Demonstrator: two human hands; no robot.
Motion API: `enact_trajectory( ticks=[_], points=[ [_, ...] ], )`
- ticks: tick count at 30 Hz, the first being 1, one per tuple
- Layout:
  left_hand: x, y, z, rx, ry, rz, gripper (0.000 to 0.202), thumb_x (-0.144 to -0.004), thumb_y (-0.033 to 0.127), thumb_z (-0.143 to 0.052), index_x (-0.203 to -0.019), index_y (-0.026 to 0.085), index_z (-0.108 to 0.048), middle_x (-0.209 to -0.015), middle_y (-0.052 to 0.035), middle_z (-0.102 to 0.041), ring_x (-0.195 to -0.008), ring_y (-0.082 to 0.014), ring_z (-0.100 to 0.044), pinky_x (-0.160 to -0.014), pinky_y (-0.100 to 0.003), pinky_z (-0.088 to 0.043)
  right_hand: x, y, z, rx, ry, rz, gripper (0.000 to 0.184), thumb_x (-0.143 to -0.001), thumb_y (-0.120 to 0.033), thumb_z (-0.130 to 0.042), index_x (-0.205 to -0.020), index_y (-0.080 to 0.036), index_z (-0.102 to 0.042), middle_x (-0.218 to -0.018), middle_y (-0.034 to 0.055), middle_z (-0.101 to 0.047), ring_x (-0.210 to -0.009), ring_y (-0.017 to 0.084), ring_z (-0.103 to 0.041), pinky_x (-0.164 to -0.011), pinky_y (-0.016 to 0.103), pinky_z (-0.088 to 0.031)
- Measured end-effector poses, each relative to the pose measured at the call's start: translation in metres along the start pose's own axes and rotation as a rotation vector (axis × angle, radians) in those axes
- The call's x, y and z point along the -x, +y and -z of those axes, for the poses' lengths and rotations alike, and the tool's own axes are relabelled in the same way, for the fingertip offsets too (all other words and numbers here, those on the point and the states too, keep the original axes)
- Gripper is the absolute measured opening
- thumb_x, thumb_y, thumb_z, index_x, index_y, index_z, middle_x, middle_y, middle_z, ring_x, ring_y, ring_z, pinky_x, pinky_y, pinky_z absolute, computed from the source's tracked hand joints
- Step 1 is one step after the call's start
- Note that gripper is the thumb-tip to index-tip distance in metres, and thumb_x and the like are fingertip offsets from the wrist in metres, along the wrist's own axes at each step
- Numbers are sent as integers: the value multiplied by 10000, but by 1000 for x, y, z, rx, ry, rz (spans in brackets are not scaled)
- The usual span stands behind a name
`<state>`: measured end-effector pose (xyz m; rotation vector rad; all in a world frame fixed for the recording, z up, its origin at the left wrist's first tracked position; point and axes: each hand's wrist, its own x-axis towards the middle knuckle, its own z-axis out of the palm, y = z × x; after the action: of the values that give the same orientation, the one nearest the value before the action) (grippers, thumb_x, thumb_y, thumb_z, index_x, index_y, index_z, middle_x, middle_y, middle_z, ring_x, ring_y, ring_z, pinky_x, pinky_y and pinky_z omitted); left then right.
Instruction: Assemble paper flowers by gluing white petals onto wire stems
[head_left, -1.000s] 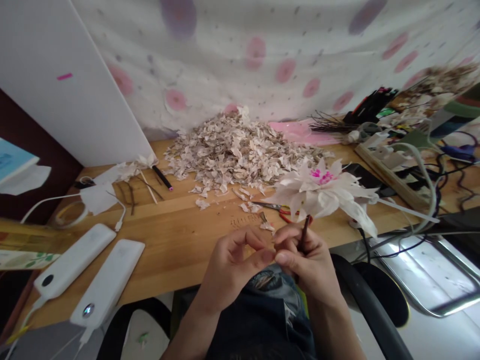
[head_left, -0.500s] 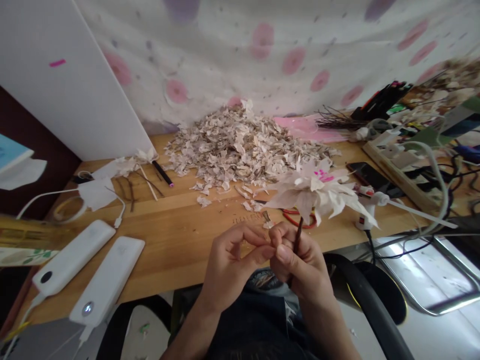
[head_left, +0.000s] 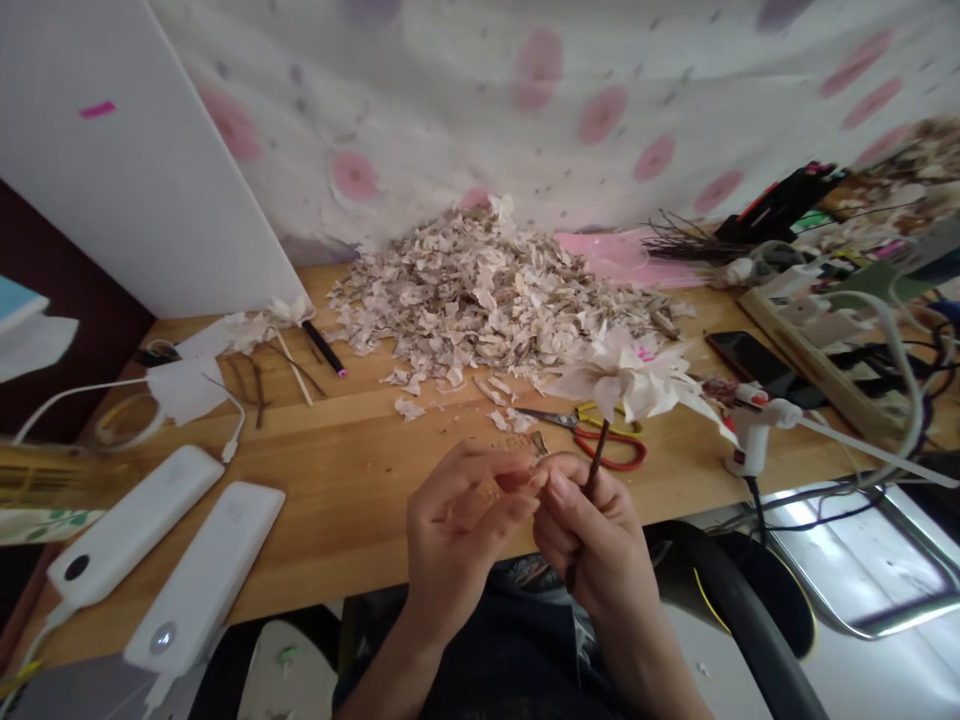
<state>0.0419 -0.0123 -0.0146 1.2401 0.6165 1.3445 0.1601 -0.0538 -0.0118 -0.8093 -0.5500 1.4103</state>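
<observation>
My right hand (head_left: 592, 535) is shut around a dark twig stem (head_left: 592, 475) that carries a white paper flower (head_left: 626, 375) with a pink centre. The flower head stands above the table, tilted slightly to the right. My left hand (head_left: 461, 535) sits just left of it, fingers curled and its fingertips meeting the right hand's fingers. Nothing shows clearly in those fingers. Red-and-yellow-handled scissors (head_left: 607, 440) lie on the wooden table (head_left: 337, 520) just beyond my hands, partly behind the flower.
A large heap of torn paper petals (head_left: 480, 300) fills the table's back middle. White power banks (head_left: 135, 525) lie at front left. A power strip (head_left: 814, 350), a phone (head_left: 757, 365) and a white glue gun (head_left: 754, 440) with tangled cables stand at right.
The view has tilted and shifted, and the scissors now show fully. The flower has turned on its stem, and my left fingers have curled in more tightly.
</observation>
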Motion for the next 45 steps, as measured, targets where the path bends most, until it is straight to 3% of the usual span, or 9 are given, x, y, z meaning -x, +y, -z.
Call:
enact_trajectory(
  ticks=[6, 8, 12, 16, 18, 21, 26, 34, 45],
  points=[
    [-4, 3, -2, -366, 56, -250, 183, -848, 114, -758, -947, 265, -780, -843, 15, -718, -798, -122, -653, -712, -218, -534, -1, 4, -2, 62, 16, -16, 241, -866, -430, -774, -836, -194, -742, -464, -121, -269, -373, 28, -134, -327, 131, -188],
    [-4, 3, -3, -289, 113, -191, 69, -911, 186, -700, -888, 238, -740, -803, 14, -687, -767, -126, -632, -722, -236, -526, -2, 4, -3, 99, 23, -23, 265, -866, -448, -769, -829, -186, -751, -456, -121, -253, -376, 30, -136, -330, 130, -183],
    [-7, 2, 2, 1, 228, 14, 260, -961, 338, -633, -738, 208, -601, -695, 24, -573, -672, -124, -555, -725, -261, -509, -4, 3, -4, 72, 53, 5, 228, -853, -444, -787, -846, -215, -782, -466, -125, -230, -377, 25, -122, -331, 120, -178],
    [-10, 1, 12, -73, 145, 9, 435, -1008, 360, -549, -604, 199, -529, -647, 18, -562, -658, -118, -542, -709, -244, -491, -7, 1, -3, 26, 52, 3, 162, -870, -408, -780, -874, -248, -805, -485, -120, -231, -386, 25, -122, -337, 112, -187],
    [-10, 1, 14, -202, 104, 7, 372, -998, 331, -578, -650, 203, -610, -726, 9, -637, -726, -118, -593, -723, -232, -496, -8, 1, -3, 32, 56, 2, 157, -873, -405, -778, -873, -250, -809, -483, -119, -230, -386, 27, -127, -338, 112, -187],
    [-8, 3, 13, -324, 43, -14, 62, -919, 208, -692, -897, 241, -740, -881, 7, -722, -856, -132, -665, -772, -234, -532, -7, 1, -3, 60, 65, 15, 193, -857, -424, -788, -843, -233, -807, -461, -121, -225, -373, 27, -127, -326, 120, -177],
    [-8, 5, 12, -384, -26, -150, 220, -903, 108, -682, -1006, 282, -767, -949, 24, -794, -933, -140, -732, -957, -298, -559, -7, -1, -4, 72, 80, 7, 179, -853, -420, -793, -838, -242, -810, -446, -121, -235, -377, 28, -125, -329, 123, -176],
    [-12, -2, 6, -276, 127, -218, 59, -850, 197, -782, -861, 254, -769, -809, 26, -801, -813, -153, -761, -970, -372, -603, -8, 3, -15, -97, 40, -80, 145, -838, -393, -815, -811, -251, -807, -476, -127, -198, -385, 19, -105, -327, 95, -194],
    [-12, -6, 3, -374, 150, -389, 88, -879, 146, -743, -886, 230, -715, -861, 35, -795, -794, -134, -757, -1044, -446, -563, -5, 2, -21, -184, 58, -136, 237, -804, -389, -837, -714, -207, -715, -461, -137, -198, -371, 14, -85, -306, 89, -178]
  ],
)
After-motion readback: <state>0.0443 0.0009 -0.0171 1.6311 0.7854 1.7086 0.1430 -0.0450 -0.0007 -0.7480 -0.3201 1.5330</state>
